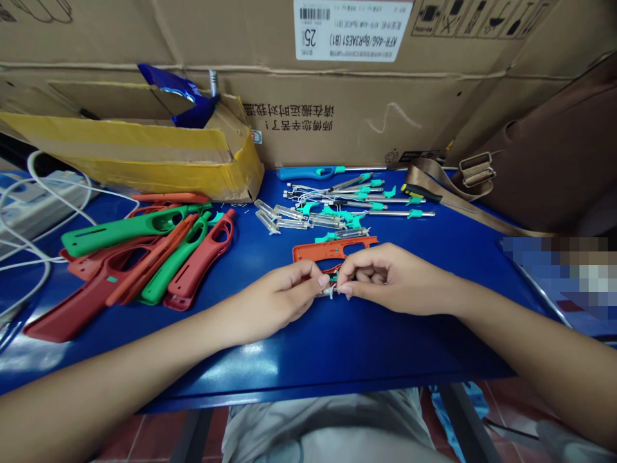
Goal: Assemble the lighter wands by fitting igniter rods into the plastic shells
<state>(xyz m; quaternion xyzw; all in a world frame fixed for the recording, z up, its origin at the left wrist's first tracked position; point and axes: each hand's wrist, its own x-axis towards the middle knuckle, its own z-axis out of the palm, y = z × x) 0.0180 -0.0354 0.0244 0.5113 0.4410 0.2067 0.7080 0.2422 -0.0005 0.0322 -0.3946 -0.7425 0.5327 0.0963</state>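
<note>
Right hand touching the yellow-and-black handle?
Apart. The head view shows blue tabletop between the right hand and the yellow-and-black handle, which lies farther back.

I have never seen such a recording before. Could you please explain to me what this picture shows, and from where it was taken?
There is no machine here. One camera, worn on a person's head, looks forward and down, so each grip is a bare hand. On the blue table, a heap of red, orange and green plastic casings lies to the left. Near the middle are clear little tubes and metal rods with turquoise parts. An orange casing lies just beyond the hands. The left grip and right grip have their fingertips close together at a small pale piece; it is too small to tell what it is, or which hand holds it.
</note>
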